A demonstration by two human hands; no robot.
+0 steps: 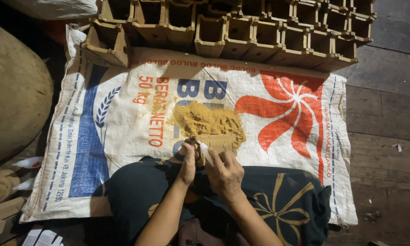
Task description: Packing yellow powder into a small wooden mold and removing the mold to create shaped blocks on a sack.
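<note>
Wooden box (216, 142) in both hands, sawdust pile (208, 120), stacked boxes (241, 32) beyond

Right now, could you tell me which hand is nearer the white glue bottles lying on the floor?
Left. The left hand is nearer the white glue bottles; the right hand sits farther away.

— What carries it all?

— A dark wooden plank floor (387, 114), boards running across the view.

— And straight on the boards?

— A white woven sack (123, 123) spread flat, printed in blue and orange-red. A heap of yellowish sawdust (207, 119) sits near its middle. Along its far edge, rows of open wooden boxes (268, 32) stand packed side by side. At the left lies a big rounded tan sack (14, 91), with two small white bottles (30, 162) near it.
</note>
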